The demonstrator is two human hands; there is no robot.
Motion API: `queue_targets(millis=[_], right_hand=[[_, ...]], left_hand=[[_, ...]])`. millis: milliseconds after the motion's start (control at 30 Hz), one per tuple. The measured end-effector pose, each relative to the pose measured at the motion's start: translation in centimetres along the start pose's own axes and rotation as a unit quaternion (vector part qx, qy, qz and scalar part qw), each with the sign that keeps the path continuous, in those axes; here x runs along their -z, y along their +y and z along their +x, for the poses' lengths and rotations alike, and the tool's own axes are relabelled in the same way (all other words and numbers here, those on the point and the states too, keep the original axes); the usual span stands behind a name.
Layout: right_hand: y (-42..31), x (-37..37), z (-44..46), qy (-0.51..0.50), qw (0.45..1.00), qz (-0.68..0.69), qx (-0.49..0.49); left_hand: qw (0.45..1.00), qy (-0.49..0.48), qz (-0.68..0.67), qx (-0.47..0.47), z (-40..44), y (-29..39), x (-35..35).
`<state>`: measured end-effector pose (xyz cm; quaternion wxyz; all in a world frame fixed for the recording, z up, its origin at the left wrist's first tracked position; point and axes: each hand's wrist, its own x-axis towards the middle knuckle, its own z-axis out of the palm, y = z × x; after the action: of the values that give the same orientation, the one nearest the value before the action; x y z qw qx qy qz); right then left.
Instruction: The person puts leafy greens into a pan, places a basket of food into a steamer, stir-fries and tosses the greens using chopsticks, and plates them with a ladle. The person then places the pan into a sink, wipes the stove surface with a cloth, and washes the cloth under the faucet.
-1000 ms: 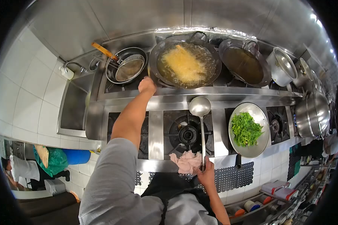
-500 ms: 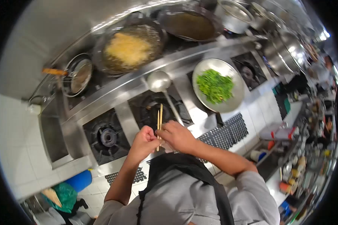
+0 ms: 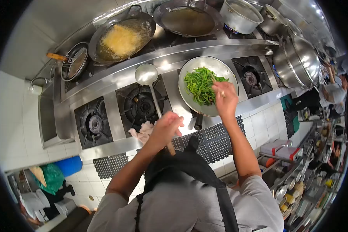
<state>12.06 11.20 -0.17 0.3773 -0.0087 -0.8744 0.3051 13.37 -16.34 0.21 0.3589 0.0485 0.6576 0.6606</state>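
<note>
My right hand [image 3: 226, 98] is closed over the steel pan [image 3: 185, 96], pinching chopsticks [image 3: 213, 78] whose visible end reaches into the green leafy vegetables [image 3: 200, 86]. Most of the chopsticks is hidden by the hand. The pan sits at the front of the stove, its black handle [image 3: 198, 121] toward me. My left hand [image 3: 166, 129] hovers above the ladle handle, fingers loosely curled and a gap between thumb and fingers. Beneath it, the long ladle [image 3: 147, 74] lies across the burner, bowl away from me. A pale crumpled cloth [image 3: 143, 132] is beside this hand.
Behind stand a wok [image 3: 145, 40] of yellow food in bubbling oil, a second wok [image 3: 160, 19] of dark liquid and a steel pot [image 3: 239, 25]. Large steel bowls [image 3: 294, 63] are at right. A strainer [image 3: 74, 62] rests far left. Other people work at far right.
My hands have separated. The right has moved to the pan with the chopsticks; the left is now above the ladle handle. The view has shifted, and the cloth now shows on the stove edge.
</note>
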Motion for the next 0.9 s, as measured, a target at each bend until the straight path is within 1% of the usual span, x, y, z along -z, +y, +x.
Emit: queue_targets(millis=[33,100,133,200,267,333,367,433,467,567,600,667,700,733,800,833,867,900], right_hand=[[3.0,-0.5,-0.6,-0.043,0.997,0.018,-0.059],[8.2,-1.9,-2.7,-0.129,0.975,0.048,-0.176],[9.0,-1.8,-3.2,-0.132,0.977,0.013,-0.164],[8.5,-0.8,-2.1,-0.091,0.985,0.021,-0.142],[8.0,-0.2,-1.2,-0.060,0.988,0.049,-0.134],[8.1,-0.8,-0.1,-0.030,0.985,0.099,-0.137],[8.3,-1.5,0.0,-0.031,0.979,0.126,-0.158],[8.7,-2.9,-0.2,-0.034,0.963,0.172,-0.205],[9.0,-3.6,-0.4,-0.035,0.964,0.176,-0.198],[9.9,-4.6,-0.9,-0.069,0.971,0.147,-0.177],[10.0,-4.1,-1.1,-0.071,0.972,0.120,-0.190],[8.6,-3.2,-0.1,-0.073,0.950,0.165,-0.255],[8.1,-2.9,0.4,-0.080,0.936,0.186,-0.287],[7.8,-2.8,0.8,-0.102,0.932,0.195,-0.288],[7.3,-3.7,1.0,-0.162,0.941,0.141,-0.260],[7.3,-4.5,0.9,-0.197,0.944,0.111,-0.242],[7.7,-5.5,0.4,-0.226,0.959,0.069,-0.155],[8.3,-5.8,0.3,-0.244,0.961,0.012,-0.132]], left_hand=[[1.000,0.025,-0.001,0.015,0.3,-1.1,-1.5],[0.997,0.067,-0.003,0.044,1.3,-2.7,-5.3],[0.994,0.081,0.042,0.061,2.6,-4.2,-6.2],[0.979,0.051,-0.064,0.189,4.8,-4.6,-7.6],[0.930,0.004,-0.203,0.306,5.8,-4.0,-8.2],[0.897,-0.023,-0.284,0.339,7.8,-6.6,-8.0],[0.877,-0.038,-0.322,0.354,8.7,-7.7,-7.9],[0.859,-0.083,-0.370,0.345,9.2,-9.4,-7.4],[0.847,-0.106,-0.395,0.340,9.2,-10.1,-7.4],[0.846,-0.103,-0.428,0.301,8.9,-10.7,-7.9],[0.840,-0.095,-0.444,0.297,8.6,-10.5,-8.0],[0.824,-0.075,-0.483,0.287,7.3,-9.2,-8.5],[0.817,-0.075,-0.488,0.300,6.8,-10.8,-8.6],[0.809,-0.075,-0.493,0.312,6.2,-13.7,-8.8],[0.791,-0.094,-0.504,0.334,4.6,-19.3,-10.2],[0.796,-0.064,-0.482,0.360,4.4,-21.7,-11.5],[0.797,-0.037,-0.463,0.386,4.6,-24.0,-13.3],[0.795,-0.010,-0.447,0.410,4.9,-26.3,-15.0]])
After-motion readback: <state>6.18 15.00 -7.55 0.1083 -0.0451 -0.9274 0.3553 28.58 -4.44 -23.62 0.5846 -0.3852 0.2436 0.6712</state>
